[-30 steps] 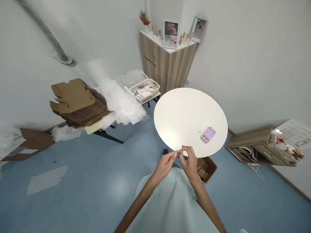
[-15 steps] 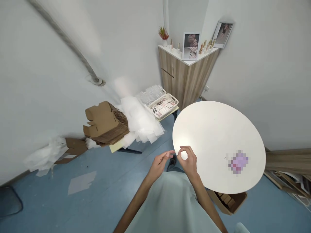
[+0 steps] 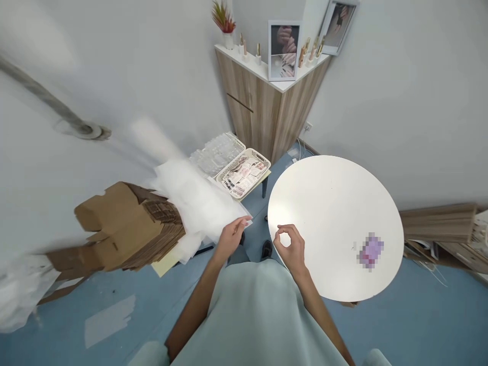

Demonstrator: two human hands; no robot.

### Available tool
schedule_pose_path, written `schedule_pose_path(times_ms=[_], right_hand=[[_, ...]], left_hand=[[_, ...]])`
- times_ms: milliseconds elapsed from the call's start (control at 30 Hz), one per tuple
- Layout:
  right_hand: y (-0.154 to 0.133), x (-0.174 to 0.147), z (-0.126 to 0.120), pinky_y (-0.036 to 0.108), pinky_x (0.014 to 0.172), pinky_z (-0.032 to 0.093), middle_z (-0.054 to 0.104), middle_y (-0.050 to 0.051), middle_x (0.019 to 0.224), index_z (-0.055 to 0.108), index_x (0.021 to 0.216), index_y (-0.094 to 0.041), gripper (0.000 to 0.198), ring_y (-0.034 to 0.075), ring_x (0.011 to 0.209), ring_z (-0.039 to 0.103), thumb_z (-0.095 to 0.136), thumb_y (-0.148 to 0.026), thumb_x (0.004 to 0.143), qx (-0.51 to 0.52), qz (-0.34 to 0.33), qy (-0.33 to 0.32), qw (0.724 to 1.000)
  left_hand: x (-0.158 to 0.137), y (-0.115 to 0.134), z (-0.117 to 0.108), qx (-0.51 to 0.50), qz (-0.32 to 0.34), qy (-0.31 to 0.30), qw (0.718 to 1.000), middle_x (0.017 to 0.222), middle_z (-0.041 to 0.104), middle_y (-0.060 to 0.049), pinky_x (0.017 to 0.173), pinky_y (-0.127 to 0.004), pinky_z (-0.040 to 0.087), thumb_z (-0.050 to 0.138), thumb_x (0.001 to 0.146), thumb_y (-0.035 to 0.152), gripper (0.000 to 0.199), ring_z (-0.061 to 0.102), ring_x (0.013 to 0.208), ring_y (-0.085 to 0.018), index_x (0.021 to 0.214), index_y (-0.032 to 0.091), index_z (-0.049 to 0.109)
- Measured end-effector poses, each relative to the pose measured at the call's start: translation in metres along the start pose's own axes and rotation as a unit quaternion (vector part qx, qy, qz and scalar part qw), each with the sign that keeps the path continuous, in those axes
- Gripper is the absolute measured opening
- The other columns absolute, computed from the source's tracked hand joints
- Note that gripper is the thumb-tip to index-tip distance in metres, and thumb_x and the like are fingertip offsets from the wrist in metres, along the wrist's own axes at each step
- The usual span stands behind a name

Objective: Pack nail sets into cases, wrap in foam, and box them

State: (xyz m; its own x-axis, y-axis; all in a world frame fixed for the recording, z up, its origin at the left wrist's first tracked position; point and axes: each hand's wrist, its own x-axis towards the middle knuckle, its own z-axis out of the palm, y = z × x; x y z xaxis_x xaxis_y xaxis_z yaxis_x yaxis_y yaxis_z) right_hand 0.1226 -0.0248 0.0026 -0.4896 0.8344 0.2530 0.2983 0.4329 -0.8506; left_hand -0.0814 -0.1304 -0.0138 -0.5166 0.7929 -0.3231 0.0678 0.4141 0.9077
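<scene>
My left hand (image 3: 231,237) is open, its fingers stretched forward at the front right edge of a pile of thin white sheets (image 3: 198,198). Whether the fingertips touch the sheets I cannot tell. My right hand (image 3: 293,249) hovers over the left edge of the round white table (image 3: 335,203). Thumb and forefinger curl into a ring, as in a pinch, and anything between their tips is too small to make out. A blurred-out purple item (image 3: 370,251) lies on the table's right part.
Left of the sheets stand stacked flat cardboard boxes (image 3: 125,223). Behind them, a white basket (image 3: 244,173) of small cards sits beside clear plastic trays (image 3: 217,155). A wooden corner cabinet (image 3: 263,101) bears picture frames, small bottles and a plant. White plastic (image 3: 26,290) lies at far left.
My left hand has moved left, away from my right hand, to the edge of the white sheets. My right hand keeps its ring shape. The view has shifted, bringing the cabinet and boxes nearer.
</scene>
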Motion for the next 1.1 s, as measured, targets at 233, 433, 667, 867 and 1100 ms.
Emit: schedule_pose_path(times_ms=[233,433,667,867,1100], right_hand=[[-0.033,0.022,0.038,0.039,0.083,0.06,0.072,0.004,0.094,0.063,0.091,-0.026,0.011,0.026,0.102,0.076,0.057,-0.018,0.096,-0.038,0.034,0.074,0.996],[-0.059,0.024,0.072,0.038,0.082,0.059,0.072,0.005,0.093,0.063,0.09,-0.026,0.014,0.025,0.1,0.075,0.056,-0.023,0.102,-0.07,0.079,0.125,0.987],[-0.073,0.003,0.09,0.038,0.084,0.057,0.072,0.005,0.095,0.064,0.091,-0.025,0.015,0.024,0.1,0.074,0.056,-0.025,0.104,-0.103,0.14,0.17,0.97],[-0.077,-0.001,0.093,0.039,0.085,0.057,0.072,0.005,0.096,0.065,0.091,-0.025,0.015,0.024,0.099,0.073,0.056,-0.026,0.103,-0.1,0.156,0.178,0.966],[-0.061,0.008,0.086,0.039,0.086,0.059,0.072,0.005,0.095,0.065,0.089,-0.025,0.011,0.024,0.098,0.074,0.06,-0.024,0.098,-0.03,0.142,0.156,0.977]], left_hand=[[0.138,-0.024,-0.062,0.285,0.046,0.015,0.957,0.14,0.072,-0.015,0.109,-0.044,0.051,0.055,0.1,0.026,0.043,0.069,0.123,-0.033,0.139,0.017,0.069],[0.222,-0.043,-0.081,0.426,0.099,-0.094,0.895,0.14,0.069,-0.019,0.111,-0.042,0.048,0.055,0.094,0.011,0.049,0.064,0.13,-0.034,0.141,0.01,0.069],[0.245,-0.06,-0.08,0.453,0.118,-0.144,0.872,0.131,0.074,-0.018,0.101,-0.04,0.051,0.055,0.096,0.017,0.042,0.067,0.122,-0.033,0.133,0.014,0.074],[0.244,-0.052,-0.08,0.367,0.115,-0.121,0.915,0.116,0.081,-0.014,0.099,-0.039,0.052,0.058,0.094,0.019,0.036,0.072,0.111,-0.031,0.124,0.014,0.078],[0.223,-0.009,-0.086,0.132,0.081,-0.066,0.986,0.104,0.083,-0.01,0.096,-0.039,0.058,0.075,0.087,0.036,0.03,0.076,0.097,-0.027,0.11,0.017,0.082]])
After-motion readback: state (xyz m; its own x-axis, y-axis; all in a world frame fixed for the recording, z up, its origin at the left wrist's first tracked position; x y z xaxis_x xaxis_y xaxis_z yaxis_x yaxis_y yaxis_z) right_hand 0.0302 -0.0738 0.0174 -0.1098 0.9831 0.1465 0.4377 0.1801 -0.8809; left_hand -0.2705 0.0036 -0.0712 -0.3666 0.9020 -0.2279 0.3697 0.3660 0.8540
